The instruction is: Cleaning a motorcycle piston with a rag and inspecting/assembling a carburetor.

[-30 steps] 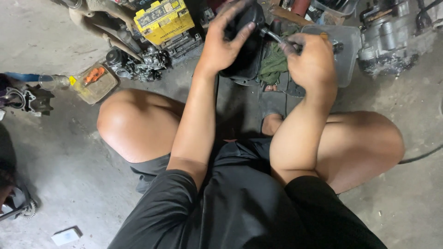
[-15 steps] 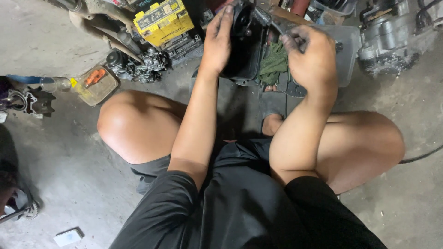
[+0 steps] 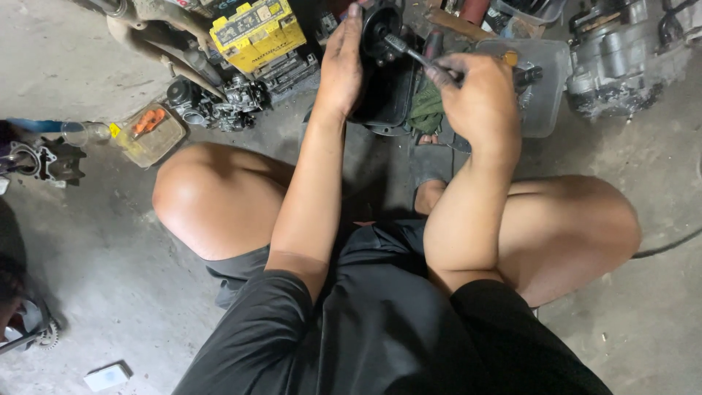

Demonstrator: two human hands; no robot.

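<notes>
The person squats on the grey concrete floor (image 3: 110,241) with the black, rounded metal engine part (image 3: 384,80) held upright between the knees and the clutter beyond; over the last second the left hand (image 3: 342,62) has gone from a spread-fingered hold across the top of the part to a flat press along its left side, fingers now straight and close together, its grip laid against the casing rather than wrapped around it; the right hand (image 3: 479,99) has stayed closed in a fist on the handle of the slim metal hand tool (image 3: 409,51), and the tool's shaft has swung upward so that its tip now meets the round boss at the top of the part, where earlier it lay lower and further right; judged from this, the part has been tipped and steadied so that the tool can work on that upper fitting, though whether the tip is seated in a fastener is too small to tell; a green rag (image 3: 424,110) lies just beside the part under the right wrist; a clear plastic tray (image 3: 545,102) sits to the right, a yellow boxy battery (image 3: 257,33) to the upper left, and a small clear container with orange pieces (image 3: 150,132) near the left knee.
</notes>
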